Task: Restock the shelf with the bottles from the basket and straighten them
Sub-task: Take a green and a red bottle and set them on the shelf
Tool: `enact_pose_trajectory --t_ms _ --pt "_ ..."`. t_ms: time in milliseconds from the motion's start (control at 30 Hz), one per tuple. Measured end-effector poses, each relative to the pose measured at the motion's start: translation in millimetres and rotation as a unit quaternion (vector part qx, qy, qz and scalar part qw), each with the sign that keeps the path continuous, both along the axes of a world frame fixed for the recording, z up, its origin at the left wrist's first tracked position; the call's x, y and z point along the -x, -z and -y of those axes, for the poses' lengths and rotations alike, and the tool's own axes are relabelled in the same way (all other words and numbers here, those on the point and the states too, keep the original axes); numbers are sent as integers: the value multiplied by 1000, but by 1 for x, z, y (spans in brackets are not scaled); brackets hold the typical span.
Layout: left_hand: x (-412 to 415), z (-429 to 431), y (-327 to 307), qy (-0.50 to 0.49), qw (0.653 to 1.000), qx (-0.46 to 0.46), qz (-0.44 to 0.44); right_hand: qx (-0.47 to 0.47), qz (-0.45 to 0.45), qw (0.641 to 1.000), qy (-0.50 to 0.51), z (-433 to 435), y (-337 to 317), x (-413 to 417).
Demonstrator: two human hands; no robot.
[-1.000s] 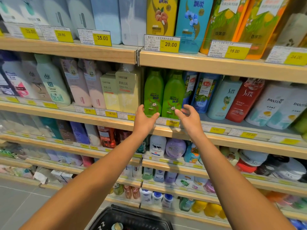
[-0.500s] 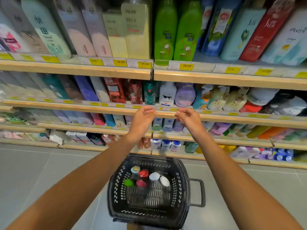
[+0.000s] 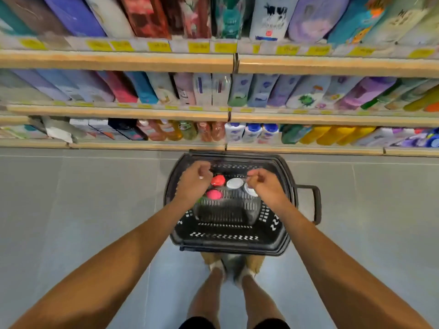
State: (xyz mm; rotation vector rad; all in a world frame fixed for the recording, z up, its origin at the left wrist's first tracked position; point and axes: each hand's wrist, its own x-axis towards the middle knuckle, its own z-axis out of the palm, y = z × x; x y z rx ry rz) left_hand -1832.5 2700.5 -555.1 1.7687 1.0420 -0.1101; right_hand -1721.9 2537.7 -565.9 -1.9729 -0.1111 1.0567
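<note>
A black plastic basket [image 3: 228, 243] stands on the grey floor in front of the shelves. Several bottles stand upright in its far half; only their caps show: a red cap [image 3: 218, 180], a pink cap [image 3: 213, 194] and a white cap [image 3: 234, 183]. My left hand [image 3: 193, 181] hovers over the basket's far left part, fingers loosely curled, with nothing in it. My right hand [image 3: 266, 186] hovers over the far right part, also loosely curled with nothing in it, and partly covers another white cap [image 3: 251, 192].
Wooden shelves [image 3: 118, 61] filled with rows of bottles and yellow price tags rise behind the basket; the lowest shelf edge [image 3: 147, 146] lies just beyond it. The basket's handle [image 3: 317, 203] sticks out to the right. My feet [image 3: 234, 269] stand right behind the basket.
Both hands have dropped from the upper shelf of green bottles down to just above the basket. The view has tilted down to the floor.
</note>
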Motion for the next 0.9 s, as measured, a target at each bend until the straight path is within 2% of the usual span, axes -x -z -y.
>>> enact_pose_trajectory --t_ms 67,133,167,200,233,300,500,633,900 --pt "13 -2 43 11 1000 -5 -22 -21 -109 994 22 -3 36 4" --pt "25 -2 86 9 999 -7 -31 -72 -200 967 141 -11 80 10" --pt "31 -3 109 0 999 -9 -36 -91 -223 956 170 -13 106 15" --pt "39 -4 132 -4 999 -7 -48 -86 -211 961 157 -17 131 23" --pt "46 -5 156 -6 999 -3 -53 -41 -180 976 118 -21 153 32" --pt "61 -6 206 -14 998 2 -58 49 -75 996 -23 -25 194 45" --pt "84 -17 319 55 987 -58 -140 98 53 973 -204 -30 309 63" --pt "85 -27 368 112 979 -86 -148 93 101 963 -232 -33 364 68" --pt "82 -38 402 114 982 -120 -95 48 164 960 -223 -49 408 67"
